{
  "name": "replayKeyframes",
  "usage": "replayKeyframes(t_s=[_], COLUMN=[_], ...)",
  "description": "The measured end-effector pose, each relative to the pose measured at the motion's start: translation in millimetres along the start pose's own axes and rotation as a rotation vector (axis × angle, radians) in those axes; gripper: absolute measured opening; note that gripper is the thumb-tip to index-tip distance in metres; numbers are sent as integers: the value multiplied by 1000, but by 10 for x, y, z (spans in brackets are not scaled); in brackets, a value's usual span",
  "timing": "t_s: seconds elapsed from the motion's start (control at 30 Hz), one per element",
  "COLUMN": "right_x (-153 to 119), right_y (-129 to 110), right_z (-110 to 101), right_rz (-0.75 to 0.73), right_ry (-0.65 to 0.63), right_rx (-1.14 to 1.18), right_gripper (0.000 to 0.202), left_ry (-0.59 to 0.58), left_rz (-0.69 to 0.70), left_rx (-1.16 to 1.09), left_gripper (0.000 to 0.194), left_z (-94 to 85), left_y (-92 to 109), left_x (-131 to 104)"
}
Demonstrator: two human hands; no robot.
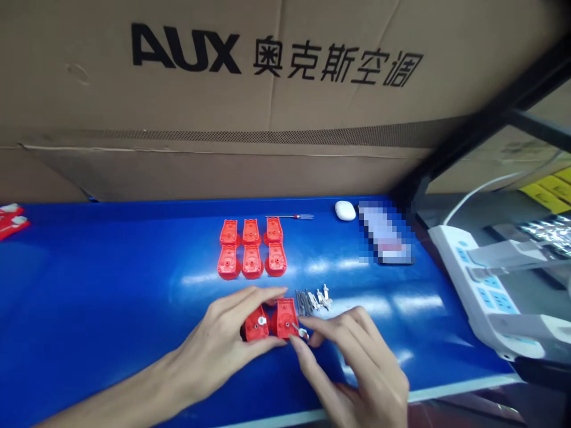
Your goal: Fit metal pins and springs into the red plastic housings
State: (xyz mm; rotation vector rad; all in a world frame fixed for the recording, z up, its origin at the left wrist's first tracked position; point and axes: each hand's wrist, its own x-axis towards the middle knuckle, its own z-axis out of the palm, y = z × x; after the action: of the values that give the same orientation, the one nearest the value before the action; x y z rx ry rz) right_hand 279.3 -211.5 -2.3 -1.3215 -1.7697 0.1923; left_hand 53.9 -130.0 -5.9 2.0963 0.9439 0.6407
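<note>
My left hand (218, 333) reaches round two red plastic housings near the table's front edge, index finger behind and thumb in front. The left housing (256, 331) has a small silvery metal piece (262, 320) in it. The right housing (285, 310) lies with its hollow side up and shows a small round post. My right hand (352, 362) is closed in a pinch on a small metal part (302, 333) at this housing's right side. Just behind my right fingertips lie several loose metal pins and clips (313, 300).
Two rows of red housings (251, 261) stand farther back on the blue table (111, 285). Behind them lies a screwdriver (303, 216). A white case (345, 210) and a blurred-out phone (387, 235) are at the back right. A power strip (477, 285) borders the right edge; a cardboard box (223, 107) stands behind.
</note>
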Motion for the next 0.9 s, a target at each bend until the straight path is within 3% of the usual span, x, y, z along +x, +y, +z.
replayKeyframes(t_s=[0.57,0.73,0.9], right_x=[65,60,71], right_y=[0,-1,74], right_z=[22,-64,-156], right_rz=[-44,-51,183], right_ry=[-9,71,166], right_rx=[102,87,55], right_gripper=[34,33,21], left_ry=[5,3,-14], left_rz=[60,77,60], left_rx=[-11,-5,9], left_gripper=[64,63,62], left_z=[-20,4,-15], left_y=[-89,-88,-70], left_x=[-41,-37,-37])
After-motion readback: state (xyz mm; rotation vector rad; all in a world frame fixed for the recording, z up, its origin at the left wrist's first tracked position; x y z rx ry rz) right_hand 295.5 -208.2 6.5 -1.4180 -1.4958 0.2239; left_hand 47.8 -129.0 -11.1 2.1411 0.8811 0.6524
